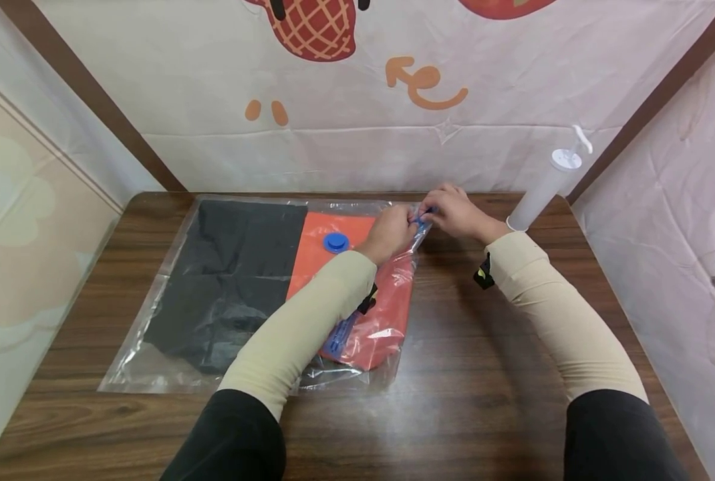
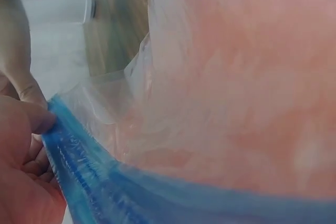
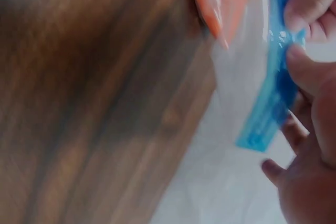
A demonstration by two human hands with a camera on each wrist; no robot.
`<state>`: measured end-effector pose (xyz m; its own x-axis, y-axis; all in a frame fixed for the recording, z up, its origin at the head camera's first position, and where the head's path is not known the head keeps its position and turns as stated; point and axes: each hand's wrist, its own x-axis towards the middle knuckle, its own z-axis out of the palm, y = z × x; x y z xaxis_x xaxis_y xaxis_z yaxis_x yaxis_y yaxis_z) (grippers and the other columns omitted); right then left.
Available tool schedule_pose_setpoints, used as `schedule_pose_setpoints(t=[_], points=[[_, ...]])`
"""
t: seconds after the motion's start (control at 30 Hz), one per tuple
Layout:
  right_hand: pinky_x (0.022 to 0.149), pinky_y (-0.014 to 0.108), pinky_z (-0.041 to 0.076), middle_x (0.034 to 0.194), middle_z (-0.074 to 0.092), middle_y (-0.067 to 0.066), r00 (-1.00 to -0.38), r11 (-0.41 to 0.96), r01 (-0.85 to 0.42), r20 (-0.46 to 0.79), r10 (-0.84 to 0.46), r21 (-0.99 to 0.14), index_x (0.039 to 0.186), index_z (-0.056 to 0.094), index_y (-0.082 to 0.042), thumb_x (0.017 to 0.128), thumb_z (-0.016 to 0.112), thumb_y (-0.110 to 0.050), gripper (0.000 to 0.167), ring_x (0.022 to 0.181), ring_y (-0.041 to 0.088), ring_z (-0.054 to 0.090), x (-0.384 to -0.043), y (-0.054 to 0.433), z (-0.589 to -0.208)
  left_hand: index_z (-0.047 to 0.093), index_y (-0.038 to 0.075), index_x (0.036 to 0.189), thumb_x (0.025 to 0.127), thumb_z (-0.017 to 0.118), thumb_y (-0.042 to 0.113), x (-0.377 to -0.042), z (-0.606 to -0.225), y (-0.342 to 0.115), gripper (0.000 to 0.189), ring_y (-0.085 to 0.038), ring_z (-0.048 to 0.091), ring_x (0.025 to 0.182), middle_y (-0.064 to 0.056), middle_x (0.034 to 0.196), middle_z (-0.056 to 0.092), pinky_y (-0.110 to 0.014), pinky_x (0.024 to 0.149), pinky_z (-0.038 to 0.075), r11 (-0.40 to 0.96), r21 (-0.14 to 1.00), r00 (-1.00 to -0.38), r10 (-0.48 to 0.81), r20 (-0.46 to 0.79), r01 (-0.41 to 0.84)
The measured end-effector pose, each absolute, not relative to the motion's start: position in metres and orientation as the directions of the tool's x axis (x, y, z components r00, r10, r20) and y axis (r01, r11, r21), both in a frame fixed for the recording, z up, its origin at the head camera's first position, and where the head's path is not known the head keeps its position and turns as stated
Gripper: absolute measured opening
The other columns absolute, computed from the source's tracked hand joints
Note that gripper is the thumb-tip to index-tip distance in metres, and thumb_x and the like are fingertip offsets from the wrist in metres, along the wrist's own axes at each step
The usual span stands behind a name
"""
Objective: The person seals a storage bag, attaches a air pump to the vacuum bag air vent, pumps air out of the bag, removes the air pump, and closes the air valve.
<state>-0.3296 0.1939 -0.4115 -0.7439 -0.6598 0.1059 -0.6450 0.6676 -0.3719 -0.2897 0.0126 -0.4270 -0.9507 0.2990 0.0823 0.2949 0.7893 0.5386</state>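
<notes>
Blue glossy strip at two o'clock on the crinkled transparent bag; left hand and right hand pinch it.

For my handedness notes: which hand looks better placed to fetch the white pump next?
Probably the right hand: the white pump stands close by its wrist, while the left hand is farther off, over the bag. Both pinch the bag's blue strip, so the right's grip would first need releasing.
</notes>
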Motion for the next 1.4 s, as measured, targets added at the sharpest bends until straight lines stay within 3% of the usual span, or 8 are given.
schedule_pose_setpoints(t=[0.2,0.47,0.67,1.0,1.27,1.4], points=[[0.103,0.062,0.029,0.107,0.069,0.014,-0.768,0.693,-0.613,0.082,-0.635,-0.38,0.097,0.07,-0.004,0.092,0.074,-0.006,0.007,0.118,0.04,0.047,-0.335,0.199,-0.402,0.06,0.007,0.085,0.1,0.063,0.014,-0.287,-0.423,0.01,0.016,-0.018,0.057,0.079,-0.005,0.084,0.062,-0.032,0.071,0.048,0.779,0.557,-0.95,0.308,0.062,0.289],[0.104,0.06,0.031,0.108,0.066,0.019,-0.721,0.65,-0.668,0.1,-0.685,-0.362,0.095,0.067,0.001,0.093,0.07,-0.003,0.005,0.117,0.043,0.047,-0.337,0.198,-0.402,0.063,0.005,0.095,0.102,0.062,0.016,-0.284,-0.419,0.008,0.013,-0.018,0.059,0.082,-0.005,0.089,0.065,-0.03,0.071,0.048,0.785,0.563,-0.951,0.311,0.003,0.258],[0.108,0.059,0.029,0.109,0.066,0.018,-0.717,0.655,-0.679,0.107,-0.689,-0.331,0.094,0.067,0.001,0.094,0.068,-0.002,0.004,0.118,0.042,0.048,-0.338,0.198,-0.403,0.061,0.006,0.092,0.103,0.061,0.016,-0.284,-0.418,0.009,0.014,-0.017,0.059,0.08,-0.005,0.088,0.064,-0.029,0.069,0.047,0.781,0.572,-0.953,0.304,0.002,0.25],[0.104,0.059,0.032,0.111,0.069,0.015,-0.761,0.697,-0.618,0.056,-0.646,-0.364,0.099,0.072,-0.003,0.094,0.073,-0.007,0.007,0.118,0.04,0.048,-0.343,0.208,-0.398,0.064,0.006,0.095,0.103,0.061,0.017,-0.285,-0.416,0.012,0.014,-0.016,0.061,0.08,-0.005,0.091,0.067,-0.029,0.069,0.05,0.799,0.556,-0.953,0.3,-0.041,0.227],[0.108,0.065,0.025,0.112,0.068,0.015,-0.746,0.685,-0.648,0.094,-0.66,-0.334,0.098,0.07,-0.004,0.094,0.071,-0.005,0.004,0.126,0.043,0.043,-0.345,0.205,-0.405,0.064,0.007,0.091,0.103,0.06,0.018,-0.285,-0.417,0.012,0.017,-0.016,0.061,0.081,-0.005,0.092,0.068,-0.029,0.07,0.05,0.801,0.563,-0.958,0.281,-0.052,0.204],[0.106,0.061,0.03,0.108,0.07,0.017,-0.748,0.67,-0.637,0.099,-0.656,-0.382,0.098,0.071,-0.002,0.093,0.071,-0.003,0.004,0.117,0.041,0.05,-0.347,0.208,-0.408,0.063,0.007,0.092,0.103,0.061,0.019,-0.284,-0.417,0.012,0.016,-0.017,0.062,0.083,-0.006,0.093,0.067,-0.03,0.073,0.052,0.804,0.557,-0.957,0.284,-0.055,0.207]])
